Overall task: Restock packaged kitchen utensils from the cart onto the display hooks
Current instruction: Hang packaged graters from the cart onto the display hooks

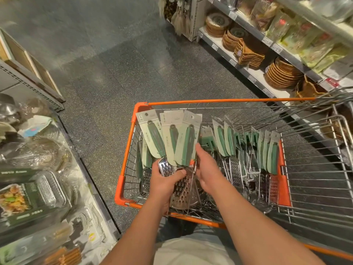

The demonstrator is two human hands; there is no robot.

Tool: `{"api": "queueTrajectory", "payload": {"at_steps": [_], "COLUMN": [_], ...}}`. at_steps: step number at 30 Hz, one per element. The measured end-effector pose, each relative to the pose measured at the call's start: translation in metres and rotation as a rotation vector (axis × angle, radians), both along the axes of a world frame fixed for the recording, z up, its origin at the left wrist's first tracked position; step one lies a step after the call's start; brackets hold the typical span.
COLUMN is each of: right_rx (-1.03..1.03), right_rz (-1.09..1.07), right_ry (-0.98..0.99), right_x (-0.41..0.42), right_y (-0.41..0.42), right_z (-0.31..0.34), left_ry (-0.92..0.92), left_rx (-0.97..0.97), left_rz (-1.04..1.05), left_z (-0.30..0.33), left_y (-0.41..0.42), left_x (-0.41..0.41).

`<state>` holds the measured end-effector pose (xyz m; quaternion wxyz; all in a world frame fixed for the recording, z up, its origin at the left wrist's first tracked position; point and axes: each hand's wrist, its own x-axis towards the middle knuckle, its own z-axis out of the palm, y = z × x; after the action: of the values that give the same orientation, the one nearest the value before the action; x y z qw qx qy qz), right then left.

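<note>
Two hands, the left hand (165, 181) and the right hand (208, 169), are above one cart (127, 142). Three carded graters (172, 138) are fanned above its left end; more, uncountable, stand inside it.

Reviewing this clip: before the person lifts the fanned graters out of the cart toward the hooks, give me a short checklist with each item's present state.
1. Left hand grips the fanned graters by their metal blades: ok.
2. Right hand steadies the bundle, fingers against the rightmost card: ok.
3. Cards squared up so the hang holes align: not ok, three cards are splayed apart.
4. Bundle free of the remaining graters standing in the cart: cannot tell, the blades overlap low in the basket.
5. Display hooks in sight and free: cannot tell, none appear in this view.
6. Floor ahead of the cart free of obstacles: ok.
</note>
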<state>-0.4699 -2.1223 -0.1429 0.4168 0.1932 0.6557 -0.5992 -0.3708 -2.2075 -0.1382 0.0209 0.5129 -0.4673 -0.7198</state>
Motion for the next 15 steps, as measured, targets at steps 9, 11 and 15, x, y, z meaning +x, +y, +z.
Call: {"api": "queueTrajectory", "payload": {"at_steps": [9,11,15], "right_rx": [0.178,0.182,0.114], "right_rz": [0.111,0.117,0.119], "right_ry": [0.138,0.153,0.153], "right_x": [-0.010,-0.007,-0.002], "right_y": [0.011,0.008,-0.001], "right_z": [0.017,0.018,0.019], "left_ry": [0.017,0.009,0.075], "left_rx": [0.007,0.013,0.028], "left_rz": [0.034,0.007,-0.002], "left_z": [0.000,0.005,0.012], "left_y": [-0.014,-0.013,-0.012], "left_x": [0.003,0.004,0.005]}}
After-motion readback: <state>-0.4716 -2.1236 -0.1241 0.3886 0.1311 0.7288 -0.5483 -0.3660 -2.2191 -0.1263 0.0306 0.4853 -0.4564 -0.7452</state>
